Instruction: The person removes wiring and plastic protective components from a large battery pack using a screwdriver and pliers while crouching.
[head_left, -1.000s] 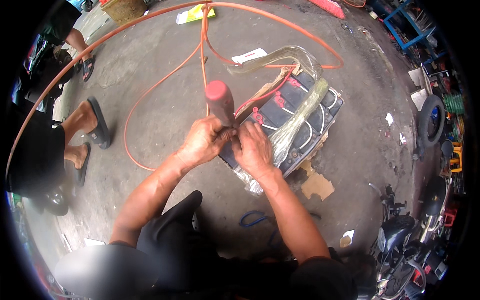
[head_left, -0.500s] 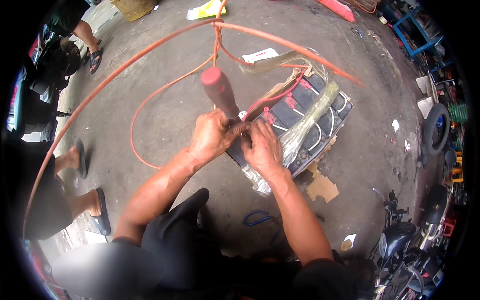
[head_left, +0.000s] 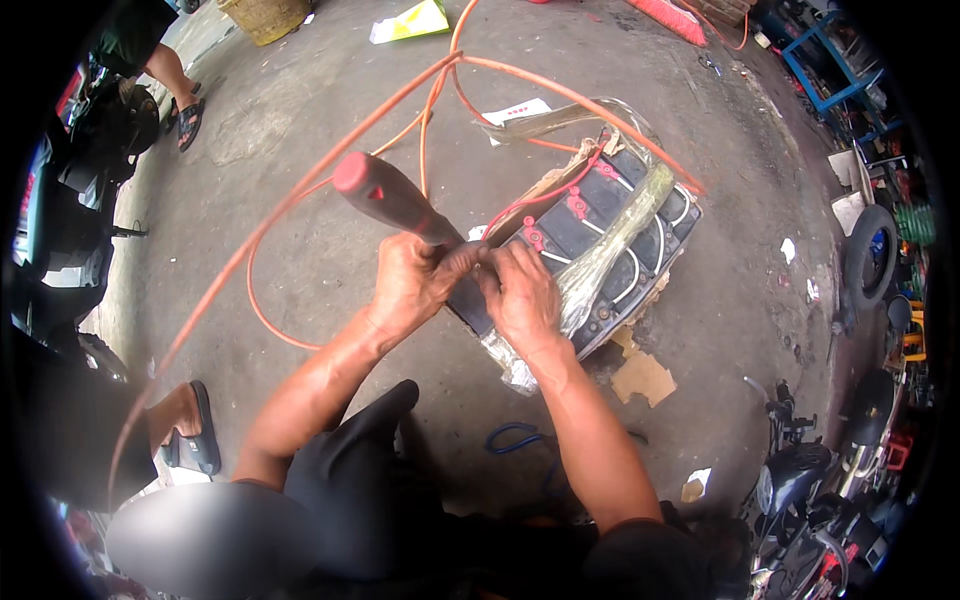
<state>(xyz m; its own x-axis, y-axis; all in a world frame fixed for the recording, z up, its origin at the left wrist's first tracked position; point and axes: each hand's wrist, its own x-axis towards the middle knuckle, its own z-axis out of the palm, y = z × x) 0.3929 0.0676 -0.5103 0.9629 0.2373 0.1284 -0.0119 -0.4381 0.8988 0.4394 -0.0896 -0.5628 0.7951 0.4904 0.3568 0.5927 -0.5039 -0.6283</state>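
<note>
My left hand [head_left: 408,280] is closed near the lower end of a thick dark tool handle [head_left: 395,205] with a red cap, which tilts up to the left. My right hand [head_left: 522,295] has bent fingers close against my left thumb; what they hold is hidden. Both hands are over the left end of a row of black batteries [head_left: 605,200] with red terminal covers [head_left: 577,205], white leads and a red wire [head_left: 520,204], in torn cardboard. Crumpled clear wrap [head_left: 625,225] lies across the batteries.
An orange hose [head_left: 320,175] arches over the floor. People's legs [head_left: 175,410] in sandals show at left. At right are a blue rack [head_left: 815,70], a tire [head_left: 865,255] and bike parts [head_left: 775,470]. A red broom head [head_left: 670,20] and cardboard scrap [head_left: 645,375] lie about.
The red-capped handle has tipped leftward, its top swinging left. My hands stay together at the batteries. The orange hose has shifted, and the feet at the left have moved.
</note>
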